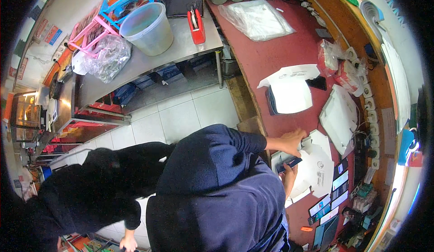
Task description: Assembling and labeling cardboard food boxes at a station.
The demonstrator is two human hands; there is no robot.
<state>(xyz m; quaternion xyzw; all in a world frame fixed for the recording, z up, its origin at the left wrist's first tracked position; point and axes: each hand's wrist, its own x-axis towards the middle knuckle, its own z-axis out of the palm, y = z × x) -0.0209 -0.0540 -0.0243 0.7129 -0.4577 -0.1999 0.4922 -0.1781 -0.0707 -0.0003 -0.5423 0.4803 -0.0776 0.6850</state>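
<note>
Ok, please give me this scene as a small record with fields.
Left hand: near a large white printed sheet
Right hand: holding a dark, flat rectangular device
Work surface: dark red tabletop
Beside the sheet: flat phone-like slabs, pale and dark
Upper left: translucent round plastic bucket on a grey metal bench
Lower left: another person's hand, black sleeve

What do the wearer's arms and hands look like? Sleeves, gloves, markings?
Dark navy, creased sleeve on the left arm, ending on the forearm; wrist uncovered. Left hand and right hand both ungloved. The right sleeve's end is hidden behind the torso. Too small to tell about rings or markings.
</note>
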